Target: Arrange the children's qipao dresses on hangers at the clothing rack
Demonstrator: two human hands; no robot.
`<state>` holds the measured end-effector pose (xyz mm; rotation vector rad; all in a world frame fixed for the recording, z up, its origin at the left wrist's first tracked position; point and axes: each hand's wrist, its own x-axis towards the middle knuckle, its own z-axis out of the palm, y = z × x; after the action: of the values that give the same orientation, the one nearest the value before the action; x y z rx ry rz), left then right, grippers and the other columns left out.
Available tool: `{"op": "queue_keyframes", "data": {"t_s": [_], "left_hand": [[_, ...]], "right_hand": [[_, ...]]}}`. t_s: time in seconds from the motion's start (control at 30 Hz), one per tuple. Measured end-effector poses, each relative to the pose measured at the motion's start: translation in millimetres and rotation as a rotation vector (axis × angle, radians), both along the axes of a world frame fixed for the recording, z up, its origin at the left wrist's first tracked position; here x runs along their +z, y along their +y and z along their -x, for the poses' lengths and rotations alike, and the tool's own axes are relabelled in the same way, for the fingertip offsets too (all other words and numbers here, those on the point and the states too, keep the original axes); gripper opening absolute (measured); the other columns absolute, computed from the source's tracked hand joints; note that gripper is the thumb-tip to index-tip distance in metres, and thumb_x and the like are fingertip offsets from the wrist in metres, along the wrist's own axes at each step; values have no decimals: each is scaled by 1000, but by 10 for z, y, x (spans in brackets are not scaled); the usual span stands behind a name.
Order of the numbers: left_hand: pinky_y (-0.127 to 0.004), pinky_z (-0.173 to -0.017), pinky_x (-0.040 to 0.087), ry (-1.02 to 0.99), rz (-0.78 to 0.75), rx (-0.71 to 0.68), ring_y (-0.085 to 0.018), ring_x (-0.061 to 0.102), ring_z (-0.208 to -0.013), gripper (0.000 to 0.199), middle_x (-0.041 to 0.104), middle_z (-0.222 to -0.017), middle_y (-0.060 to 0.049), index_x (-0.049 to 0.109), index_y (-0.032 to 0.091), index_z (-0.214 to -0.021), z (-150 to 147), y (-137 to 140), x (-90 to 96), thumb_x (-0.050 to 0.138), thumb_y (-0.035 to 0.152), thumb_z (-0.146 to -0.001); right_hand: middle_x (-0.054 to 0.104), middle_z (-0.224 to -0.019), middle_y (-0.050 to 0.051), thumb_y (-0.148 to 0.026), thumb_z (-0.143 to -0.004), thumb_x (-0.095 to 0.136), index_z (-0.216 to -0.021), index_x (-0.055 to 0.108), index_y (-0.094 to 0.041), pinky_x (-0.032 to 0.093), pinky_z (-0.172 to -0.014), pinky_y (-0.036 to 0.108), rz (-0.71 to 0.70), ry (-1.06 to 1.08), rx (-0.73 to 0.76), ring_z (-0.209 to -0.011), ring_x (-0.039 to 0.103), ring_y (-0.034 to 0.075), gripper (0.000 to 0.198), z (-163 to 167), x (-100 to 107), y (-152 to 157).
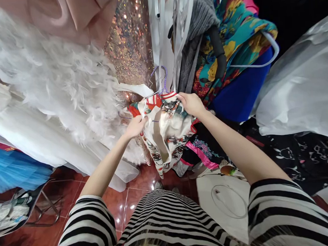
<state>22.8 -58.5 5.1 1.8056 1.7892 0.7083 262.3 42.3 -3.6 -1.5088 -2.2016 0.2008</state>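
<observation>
Between my hands hangs a printed garment [178, 124], white with dark and green patterns and red edging. My left hand [136, 126] is closed on its pale inner side at the left. Higher up, my right hand [192, 104] pinches the red-and-white striped edge near the shoulder. A purple hanger [165, 77] rises behind the garment's top edge; whether it is still inside the garment I cannot tell. Just above my left hand, a white hanger [136, 89] reaches in from the feathered dress.
A white feathered dress [74, 84] and a sequined cloth [129, 35] hang at left and centre. On the right are a floral garment [234, 39], a blue cloth [240, 91] and a translucent white cover [304, 79]. A white board [222, 201] lies low over red floor tiles [136, 203].
</observation>
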Motion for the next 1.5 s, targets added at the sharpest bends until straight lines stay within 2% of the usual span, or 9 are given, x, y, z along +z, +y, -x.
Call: {"op": "queue_keyframes", "data": {"t_s": [0.13, 0.27, 0.43, 0.57, 0.77, 1.0, 1.2, 1.33, 1.5], "left_hand": [[-30, -63, 42, 255, 69, -69, -23, 58, -64, 38, 50, -51, -2, 42, 23, -48, 236, -75, -62, 61, 38, -78], [-31, -72, 47, 391, -131, -25, -24, 62, -79, 29, 62, -74, -6, 59, 23, -71, 193, -93, 31, 54, 47, -87], [-40, -98, 43, 415, -446, 3, -28, 57, -109, 34, 62, -111, -14, 59, 19, -109, -14, 173, 130, 47, 47, -94], [-41, -98, 44, 456, -451, 10, -31, 55, -113, 42, 58, -119, -15, 57, 18, -118, -159, 455, 82, 58, 49, -89], [-31, -78, 48, 395, -432, 90, -24, 63, -95, 18, 58, -110, -10, 61, 22, -105, -210, 655, 37, 50, 32, -94], [-32, -85, 49, 16, -685, 63, -21, 59, -92, 12, 59, -92, -4, 58, 23, -83, 55, 625, -79, 53, 28, -92], [-32, -81, 48, -79, -645, 57, -20, 56, -86, 10, 56, -84, -3, 53, 22, -77, 108, 568, -217, 53, 22, -87], [-31, -73, 48, -11, -609, 14, -18, 54, -75, 12, 54, -78, -1, 46, 23, -72, 54, 522, -213, 52, 17, -81], [-32, -72, 48, 33, -538, 17, -19, 54, -73, 14, 52, -76, -1, 39, 24, -71, 50, 522, -210, 47, 13, -76]], "right_hand": [[60, -69, 7, -67, -94, 13, -70, 50, -23, 44, -68, 31, -56, 295, 47, -74, 58, 24, 62, -94, -173, 131], [57, -71, 7, -79, -86, 3, -68, 41, -24, 45, -67, 31, -33, 473, 20, -76, 57, 23, 70, -100, -233, 172], [58, -74, 7, -75, -88, 14, -67, 40, -24, 44, -71, 31, -2, 370, 27, -79, 57, 23, 60, 9, -120, 161], [58, -71, 7, -58, -88, 39, -67, 42, -25, 43, -72, 31, -56, 329, 31, -75, 55, 22, 40, 126, -24, 125], [42, -58, -2, -61, -87, 46, -62, 36, -24, 40, -63, 27, -60, 717, 38, -63, 45, 16, 46, 160, -138, 216], [39, -62, -4, -85, -74, 50, -64, 38, -23, 40, -60, 25, -30, 1163, 189, -61, 39, 12, 64, 99, -303, 364], [49, -67, 0, -86, -78, 44, -69, 52, -22, 45, -65, 29, 1, 878, 248, -67, 49, 16, 65, -5, -309, 239], [58, -88, 6, -73, -86, 47, -98, 65, -22, 49, -87, 39, -157, 615, 227, -88, 57, 23, 56, -20, -362, 197], [59, -102, 11, -62, -88, 51, -126, 60, -22, 46, -94, 49, -219, 337, 221, -101, 56, 31, 56, -121, -529, 161]]}}
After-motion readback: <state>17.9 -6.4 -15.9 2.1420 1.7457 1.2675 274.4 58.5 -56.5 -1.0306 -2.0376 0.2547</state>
